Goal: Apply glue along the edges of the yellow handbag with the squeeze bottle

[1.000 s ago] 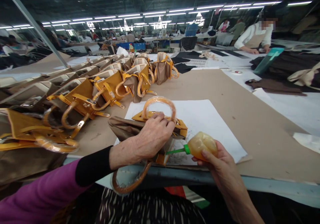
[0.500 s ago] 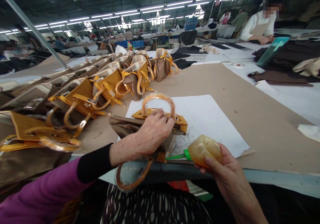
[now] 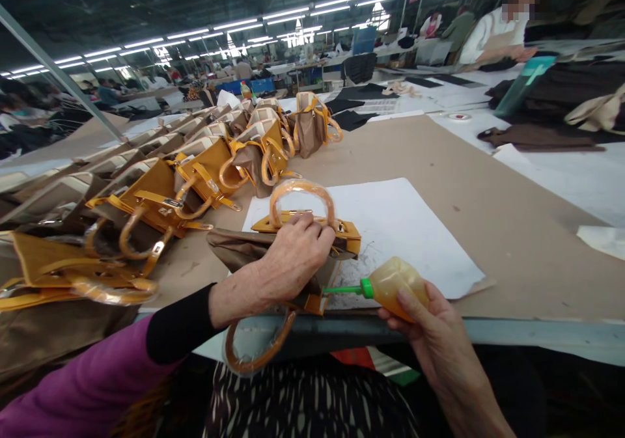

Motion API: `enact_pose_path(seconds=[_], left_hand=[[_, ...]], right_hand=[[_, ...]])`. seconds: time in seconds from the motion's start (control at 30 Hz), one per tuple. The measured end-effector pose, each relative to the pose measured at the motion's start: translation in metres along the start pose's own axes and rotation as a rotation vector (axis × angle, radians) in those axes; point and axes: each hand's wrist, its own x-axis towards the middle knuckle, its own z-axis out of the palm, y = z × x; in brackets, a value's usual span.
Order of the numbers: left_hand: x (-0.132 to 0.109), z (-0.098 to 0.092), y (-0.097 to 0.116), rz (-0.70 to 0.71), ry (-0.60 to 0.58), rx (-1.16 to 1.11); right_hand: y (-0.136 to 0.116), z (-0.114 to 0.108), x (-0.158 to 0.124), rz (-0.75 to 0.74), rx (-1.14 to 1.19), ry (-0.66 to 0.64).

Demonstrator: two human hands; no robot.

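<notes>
My left hand (image 3: 295, 252) is closed on the upper side of a brown and mustard handbag (image 3: 239, 246), which lies on its side at the table's front edge. One plastic-wrapped handle arches up behind the hand; the other hangs over the edge. In my right hand (image 3: 430, 324) is a soft squeeze bottle (image 3: 396, 285) of amber liquid, held tilted with its green nozzle pointing left. The nozzle tip is at the bag's mustard corner; I cannot tell whether it touches. My left fingertips are partly hidden behind the knuckles.
A white sheet (image 3: 390, 217) with dark marks lies under the bag, on brown board (image 3: 469, 230). Rows of similar handbags (image 3: 200, 158) stand to the left. A teal cylinder (image 3: 525, 86) and dark fabric (image 3: 576, 96) lie at right. A co-worker (image 3: 495, 38) is beyond the table.
The view has shifted slightly. The bottle is tipped a little differently, its nozzle now more level and raised slightly at the bag's corner. My left hand keeps its hold on the handbag.
</notes>
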Motion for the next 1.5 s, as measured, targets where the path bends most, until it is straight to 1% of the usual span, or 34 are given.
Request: enact_pose_path(seconds=[0.3,0.4,0.47,0.73,0.97,1.13,1.3,1.5], left_hand=[[0.001,-0.005,0.0,-0.001,-0.002,0.008],[0.001,-0.004,0.0,0.012,0.004,0.006],[0.001,-0.003,0.001,0.014,0.008,0.005],[0.002,-0.003,0.0,0.011,0.007,0.011],[0.001,0.0,0.0,-0.001,-0.006,-0.007],[0.002,0.0,0.001,-0.026,-0.029,-0.009],[0.003,-0.003,0.0,-0.025,-0.028,0.006],[0.003,-0.007,0.0,-0.024,-0.027,0.005]], right_hand=[[0.003,-0.004,-0.007,0.044,-0.009,-0.018],[0.002,-0.005,-0.008,0.035,-0.005,0.003],[0.002,-0.004,-0.007,0.015,0.008,0.027],[0.001,0.006,-0.009,0.003,0.004,0.023],[0.005,-0.002,-0.021,0.047,-0.058,-0.017],[0.005,-0.006,-0.021,-0.035,-0.11,-0.018],[0.002,-0.009,-0.005,-0.131,-0.227,0.031],[-0.007,-0.007,0.007,-0.193,-0.357,0.067]])
